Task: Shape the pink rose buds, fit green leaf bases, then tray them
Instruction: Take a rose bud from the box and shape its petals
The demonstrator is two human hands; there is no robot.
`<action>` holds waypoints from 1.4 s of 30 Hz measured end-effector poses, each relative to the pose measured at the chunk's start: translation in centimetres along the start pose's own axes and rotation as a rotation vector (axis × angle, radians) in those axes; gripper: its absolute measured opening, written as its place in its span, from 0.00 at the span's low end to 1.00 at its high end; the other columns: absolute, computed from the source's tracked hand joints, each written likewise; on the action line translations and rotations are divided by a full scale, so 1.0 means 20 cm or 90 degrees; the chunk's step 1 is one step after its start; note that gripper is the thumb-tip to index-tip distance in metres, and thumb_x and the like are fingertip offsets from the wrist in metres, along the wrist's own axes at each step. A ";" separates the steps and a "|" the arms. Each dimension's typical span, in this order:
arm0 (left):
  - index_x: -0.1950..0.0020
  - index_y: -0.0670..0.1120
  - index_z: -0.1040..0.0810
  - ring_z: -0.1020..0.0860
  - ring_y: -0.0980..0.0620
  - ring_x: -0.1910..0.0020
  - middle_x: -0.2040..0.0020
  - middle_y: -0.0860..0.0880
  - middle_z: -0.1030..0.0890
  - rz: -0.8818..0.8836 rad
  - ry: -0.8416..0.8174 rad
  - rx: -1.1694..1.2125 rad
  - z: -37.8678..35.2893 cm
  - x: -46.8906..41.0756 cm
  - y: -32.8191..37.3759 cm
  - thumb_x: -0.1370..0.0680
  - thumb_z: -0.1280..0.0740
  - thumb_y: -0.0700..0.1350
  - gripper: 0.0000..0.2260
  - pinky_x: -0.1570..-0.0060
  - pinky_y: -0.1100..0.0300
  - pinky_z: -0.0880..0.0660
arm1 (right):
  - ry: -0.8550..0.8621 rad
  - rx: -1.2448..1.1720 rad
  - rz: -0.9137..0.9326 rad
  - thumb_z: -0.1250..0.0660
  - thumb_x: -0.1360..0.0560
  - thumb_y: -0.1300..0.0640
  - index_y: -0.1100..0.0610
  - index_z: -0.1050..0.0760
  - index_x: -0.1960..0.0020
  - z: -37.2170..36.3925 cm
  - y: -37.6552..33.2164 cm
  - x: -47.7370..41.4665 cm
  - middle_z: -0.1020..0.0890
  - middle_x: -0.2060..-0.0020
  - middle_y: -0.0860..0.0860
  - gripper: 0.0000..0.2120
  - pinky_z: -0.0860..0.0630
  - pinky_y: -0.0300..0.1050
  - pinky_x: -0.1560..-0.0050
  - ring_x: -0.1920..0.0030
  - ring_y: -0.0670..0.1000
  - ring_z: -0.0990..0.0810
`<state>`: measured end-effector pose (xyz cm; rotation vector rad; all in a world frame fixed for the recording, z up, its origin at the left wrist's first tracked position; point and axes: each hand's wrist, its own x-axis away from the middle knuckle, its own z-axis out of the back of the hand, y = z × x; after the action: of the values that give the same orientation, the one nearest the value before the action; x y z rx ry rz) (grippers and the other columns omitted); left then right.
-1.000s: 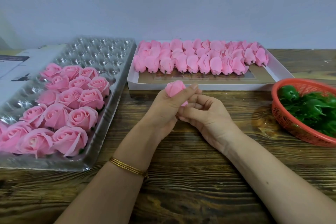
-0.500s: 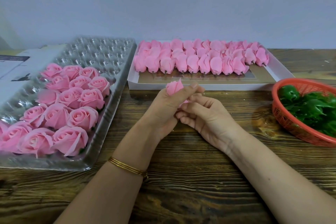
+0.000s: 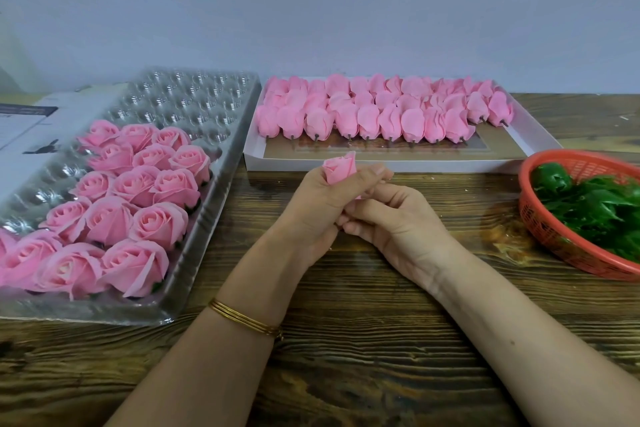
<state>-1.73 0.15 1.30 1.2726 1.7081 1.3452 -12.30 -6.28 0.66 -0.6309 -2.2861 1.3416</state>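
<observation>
Left hand (image 3: 311, 205) grips a pink rose bud (image 3: 340, 168) between thumb and curled fingers, above the worktop (image 3: 346, 340) just in front of the white box (image 3: 533, 135). Right hand (image 3: 391, 218) is curled against it from below, fingertips tucked under the bud's base; whether it pinches anything there cannot be told. Compared with a second ago, the bud sits higher out of the left fist and its tip has opened into a pointed petal edge (earlier it was a rounded knob). Both hands have barely shifted.

Unshaped buds (image 3: 381, 115) lie in rows in the white box. Finished roses (image 3: 138, 191) fill the near cells of the clear plastic tray (image 3: 194, 104), whose left part is cut off by the frame. Green leaf bases (image 3: 595, 208) lie in the red basket (image 3: 540, 222), also cropped at the right edge. The bud's lower end is hidden by fingers. A gold bangle (image 3: 246, 321) circles the left wrist.
</observation>
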 end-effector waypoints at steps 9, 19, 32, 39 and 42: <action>0.53 0.36 0.19 0.20 0.56 0.61 0.59 0.43 0.17 -0.141 0.153 -0.205 -0.01 -0.01 -0.03 0.24 0.28 0.40 0.06 0.58 0.63 0.23 | 0.113 -0.017 -0.003 0.41 0.27 0.68 0.64 0.20 0.49 0.03 -0.03 -0.01 0.16 0.58 0.53 0.13 0.21 0.39 0.56 0.61 0.48 0.21; 0.51 0.43 0.15 0.17 0.49 0.57 0.58 0.48 0.14 -0.198 0.133 -0.430 -0.02 -0.01 -0.08 0.25 0.27 0.45 0.07 0.53 0.46 0.21 | 0.139 0.018 0.060 0.25 0.39 0.52 0.62 0.21 0.52 0.00 -0.03 0.01 0.15 0.61 0.55 0.20 0.21 0.42 0.59 0.60 0.50 0.16; 0.63 0.53 0.19 0.19 0.54 0.63 0.65 0.53 0.16 -0.217 0.163 -0.447 -0.02 0.00 -0.07 0.25 0.27 0.44 0.08 0.60 0.57 0.23 | 0.127 0.023 0.083 0.24 0.42 0.52 0.64 0.19 0.54 0.02 -0.01 -0.01 0.15 0.61 0.59 0.21 0.20 0.41 0.60 0.60 0.52 0.16; 0.65 0.52 0.21 0.21 0.55 0.65 0.66 0.52 0.17 -0.217 0.158 -0.453 -0.02 0.00 -0.08 0.25 0.27 0.44 0.09 0.61 0.54 0.23 | 0.135 0.041 0.086 0.25 0.41 0.52 0.66 0.20 0.53 0.01 -0.01 0.00 0.15 0.59 0.60 0.22 0.20 0.42 0.56 0.58 0.53 0.16; 0.61 0.52 0.18 0.20 0.57 0.62 0.64 0.54 0.16 -0.209 0.150 -0.433 -0.02 0.00 -0.08 0.24 0.27 0.45 0.05 0.59 0.58 0.22 | 0.142 0.039 0.085 0.27 0.32 0.53 0.64 0.19 0.54 0.03 0.00 -0.01 0.15 0.59 0.59 0.15 0.20 0.42 0.56 0.57 0.52 0.16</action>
<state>-2.62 -0.08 -0.08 0.4476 1.3341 1.7041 -12.39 -6.78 0.36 -0.8796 -2.0496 1.3225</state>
